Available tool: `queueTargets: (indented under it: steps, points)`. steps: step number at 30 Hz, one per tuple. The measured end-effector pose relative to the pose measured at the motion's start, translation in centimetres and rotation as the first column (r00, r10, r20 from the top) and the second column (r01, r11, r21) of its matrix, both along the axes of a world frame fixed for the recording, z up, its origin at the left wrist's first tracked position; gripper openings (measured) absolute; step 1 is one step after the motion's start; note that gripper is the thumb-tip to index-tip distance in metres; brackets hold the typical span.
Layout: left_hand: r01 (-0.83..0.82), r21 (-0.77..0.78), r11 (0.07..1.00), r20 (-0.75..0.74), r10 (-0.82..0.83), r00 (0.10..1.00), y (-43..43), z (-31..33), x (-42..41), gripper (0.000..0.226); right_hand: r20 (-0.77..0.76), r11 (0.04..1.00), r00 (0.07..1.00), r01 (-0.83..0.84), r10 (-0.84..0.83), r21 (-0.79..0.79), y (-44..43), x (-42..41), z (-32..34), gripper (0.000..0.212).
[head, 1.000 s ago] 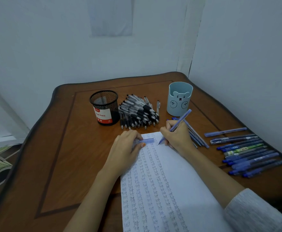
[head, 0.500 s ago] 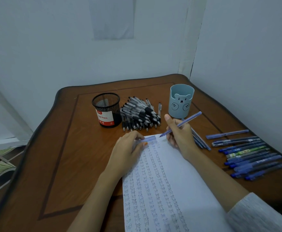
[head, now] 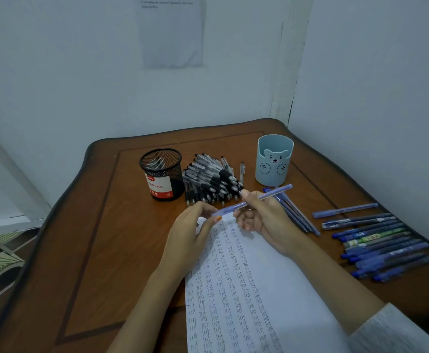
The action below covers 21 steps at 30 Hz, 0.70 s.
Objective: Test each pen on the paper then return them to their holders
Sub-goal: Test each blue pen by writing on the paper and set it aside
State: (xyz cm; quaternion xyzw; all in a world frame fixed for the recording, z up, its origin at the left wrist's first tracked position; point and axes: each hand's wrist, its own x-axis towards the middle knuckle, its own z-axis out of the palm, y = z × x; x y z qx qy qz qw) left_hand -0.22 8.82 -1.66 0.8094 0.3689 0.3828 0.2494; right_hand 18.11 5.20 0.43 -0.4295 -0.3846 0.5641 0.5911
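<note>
pen [head: 264, 197] axis low-left to up-right | right hand [head: 267, 220] pinches mid-barrel | left hand [head: 190, 238] fingers [head: 208, 226] pinch cap [head: 223, 212] at tip end | blue holder [head: 274, 161] just beyond rear end, right hand nearer

Pen pile [head: 211, 179] crowds mesh cup [head: 161, 174]; left approach free.

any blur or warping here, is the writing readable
Head view: dim, bluish light; the wide lens bows the table edges; "test" rows on the paper and "Ball Pens" on the mesh holder read clearly; the wall notice is too soft to read.
</note>
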Motion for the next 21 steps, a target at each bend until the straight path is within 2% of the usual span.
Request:
queueTargets:
  steps: [4, 5, 8, 10, 16, 21]
  points:
    - [-0.033, -0.005, 0.999, 0.038, 0.033, 0.999, 0.06, -0.06, -0.01, 0.008, 0.18, 0.996, 0.983, 0.011, -0.026, 0.084, -0.3, 0.29, -0.05, 0.018]
    - [-0.041, -0.009, 0.999, 0.05, 0.041, 0.998, 0.04, -0.05, 0.0, 0.007, 0.179, 0.996, 0.984, -0.001, -0.015, 0.089, -0.37, 0.4, -0.04, 0.02]
    - [-0.059, -0.014, 0.998, 0.118, 0.06, 0.991, -0.04, 0.11, 0.03, 0.012, 0.047, 0.996, 0.998, -0.044, 0.04, 0.083, -0.41, 0.73, 0.02, 0.02]
    - [-0.054, -0.001, 0.999, 0.151, 0.054, 0.987, -0.14, 0.27, 0.12, 0.014, 0.015, 0.996, 1.0, -0.022, 0.021, 0.082, -0.33, 0.79, 0.1, 0.016]
    - [-0.08, -0.048, 0.996, 0.239, 0.089, 0.967, -0.45, 0.34, 0.16, 0.02, 0.088, 0.994, 0.995, 0.045, -0.054, 0.098, -0.49, 0.49, 0.01, 0.019]
    - [-0.084, -0.069, 0.994, 0.224, 0.098, 0.97, -0.2, -0.04, -0.16, 0.026, 0.106, 0.993, 0.993, 0.047, -0.058, 0.105, -0.54, 0.43, -0.45, 0.022]
